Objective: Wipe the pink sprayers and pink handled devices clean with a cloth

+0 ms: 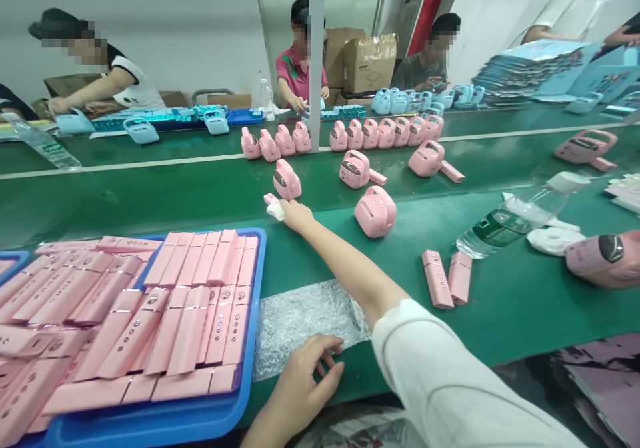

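My right hand [299, 217] reaches far across to the green belt, its fingers closed on a small white cloth [276, 211]. Just beyond the cloth shows the end of a pink bar [271, 199]; whether my fingers also grip it is hidden. A pink handled device [287, 180] with a dark front panel stands right behind that hand. My left hand [311, 380] hovers low at the near edge, fingers loosely bent and thumb apart, holding nothing. Beside it lies a sheet of bubble wrap [310, 321]. Another pink device [376, 212] sits right of my right forearm.
A blue tray [261, 261] piled with pink bars [187, 328] fills the left. Two pink bars [437, 279] and a tilted water bottle [515, 218] lie right. More pink devices [385, 133] line the far belt edge by a white post [316, 61]. Several people work opposite.
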Demonstrator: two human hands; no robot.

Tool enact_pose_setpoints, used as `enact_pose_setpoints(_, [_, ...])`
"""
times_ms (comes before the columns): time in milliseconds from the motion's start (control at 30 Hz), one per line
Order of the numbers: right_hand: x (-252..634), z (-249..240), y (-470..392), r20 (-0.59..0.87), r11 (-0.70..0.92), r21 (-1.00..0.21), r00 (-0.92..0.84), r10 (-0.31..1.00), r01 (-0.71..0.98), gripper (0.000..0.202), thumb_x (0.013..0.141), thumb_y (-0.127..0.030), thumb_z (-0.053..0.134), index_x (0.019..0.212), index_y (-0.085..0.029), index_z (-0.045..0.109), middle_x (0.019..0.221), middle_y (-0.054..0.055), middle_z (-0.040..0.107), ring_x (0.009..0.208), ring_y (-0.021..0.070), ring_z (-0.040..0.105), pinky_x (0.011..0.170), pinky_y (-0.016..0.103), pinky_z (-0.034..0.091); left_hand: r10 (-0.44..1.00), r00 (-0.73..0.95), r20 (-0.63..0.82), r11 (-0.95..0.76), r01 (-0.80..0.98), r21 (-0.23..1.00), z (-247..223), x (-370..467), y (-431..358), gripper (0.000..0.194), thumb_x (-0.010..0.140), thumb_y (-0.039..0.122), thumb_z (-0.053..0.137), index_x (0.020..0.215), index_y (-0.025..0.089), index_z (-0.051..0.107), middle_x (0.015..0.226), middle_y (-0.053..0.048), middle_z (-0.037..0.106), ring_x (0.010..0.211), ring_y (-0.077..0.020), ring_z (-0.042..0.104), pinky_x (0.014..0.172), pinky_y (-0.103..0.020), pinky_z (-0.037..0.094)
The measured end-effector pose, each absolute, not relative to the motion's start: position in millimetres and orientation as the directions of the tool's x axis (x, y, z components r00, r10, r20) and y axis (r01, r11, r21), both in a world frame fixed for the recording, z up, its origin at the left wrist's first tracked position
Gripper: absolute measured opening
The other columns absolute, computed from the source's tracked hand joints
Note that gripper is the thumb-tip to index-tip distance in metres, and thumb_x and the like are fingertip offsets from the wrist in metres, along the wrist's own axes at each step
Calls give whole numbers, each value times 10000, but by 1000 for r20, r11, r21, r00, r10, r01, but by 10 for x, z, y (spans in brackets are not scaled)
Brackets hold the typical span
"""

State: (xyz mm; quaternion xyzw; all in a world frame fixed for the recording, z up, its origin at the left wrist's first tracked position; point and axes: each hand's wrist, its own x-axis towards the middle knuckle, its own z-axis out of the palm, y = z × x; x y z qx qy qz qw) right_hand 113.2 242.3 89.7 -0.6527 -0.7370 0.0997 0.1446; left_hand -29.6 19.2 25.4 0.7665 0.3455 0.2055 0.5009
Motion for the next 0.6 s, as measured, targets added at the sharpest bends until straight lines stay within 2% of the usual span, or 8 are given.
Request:
enact_pose_setpoints(100, [1069, 1015, 2545, 220, 186, -404, -102, 970, 896, 368, 982, -410, 506, 1222, -142, 582, 1211, 91, 618, 1058, 193, 624, 910, 395, 534, 744, 667, -30, -243, 311, 919, 250, -297, 201, 256, 914, 282, 505, 1113, 177, 628, 985, -84, 695, 797, -142, 650, 693, -240, 533])
enact_pose_setpoints(200, [1294, 1160, 2315, 307, 248, -426, -119, 944, 870, 389, 1014, -446, 402, 1169, -159, 615, 1170, 67, 652, 1084, 181, 611, 914, 316, 496, 724, 689, -3, -286, 305, 908, 248, -295, 203, 232, 917, 264, 494, 1092, 183, 622, 975, -80, 690, 785, -139, 646, 670, -232, 524])
enact_pose_setpoints(267, [1653, 1277, 2043, 358, 215, -417, -57, 932, 883, 421, 1010, -478, 382, 1145, -164, 626, 1132, 74, 667, 1034, 187, 621, 875, 280, 469, 703, 710, 20, -338, 311, 888, 246, -294, 200, 222, 918, 252, 490, 1088, 192, 620, 967, -72, 689, 776, -140, 643, 654, -234, 514])
enact_pose_setpoints(333, [2131, 1402, 1750, 498, 62, -382, 148, 855, 922, 440, 989, -498, 398, 1061, -144, 648, 1012, 104, 689, 941, 214, 635, 817, 288, 451, 690, 723, 43, -384, 316, 868, 244, -292, 197, 224, 920, 250, 488, 1093, 199, 621, 954, -65, 690, 778, -147, 644, 653, -244, 509])
enact_pose_setpoints(400, [2609, 1500, 1501, 547, -180, -359, 363, 754, 916, 479, 977, -521, 375, 1015, -132, 653, 924, 139, 685, 875, 255, 638, 778, 327, 440, 684, 728, 52, -406, 320, 856, 245, -289, 194, 228, 921, 255, 486, 1095, 200, 624, 943, -61, 693, 782, -155, 646, 656, -256, 511])
enact_pose_setpoints(467, [2956, 1525, 1336, 496, -376, -325, 495, 714, 868, 443, 963, -483, 388, 1005, -134, 657, 905, 167, 682, 892, 301, 636, 774, 362, 430, 685, 727, 47, -403, 325, 856, 248, -283, 194, 229, 923, 258, 482, 1091, 202, 628, 946, -59, 696, 784, -156, 647, 657, -262, 513])
enact_pose_setpoints(500, [3054, 1502, 1289, 441, -419, -315, 523, 730, 851, 413, 959, -449, 390, 1000, -138, 659, 918, 175, 683, 907, 315, 636, 770, 368, 427, 690, 723, 40, -393, 327, 859, 250, -281, 194, 231, 923, 257, 479, 1092, 204, 628, 953, -59, 697, 783, -155, 647, 654, -261, 514])
enact_pose_setpoints(600, [3069, 1324, 1271, 239, -405, -337, 494, 836, 850, 339, 919, -416, 456, 969, -160, 673, 951, 167, 695, 927, 321, 637, 747, 353, 422, 714, 700, 19, -350, 334, 875, 251, -276, 192, 235, 927, 266, 476, 1094, 203, 629, 965, -63, 698, 774, -147, 650, 647, -254, 525])
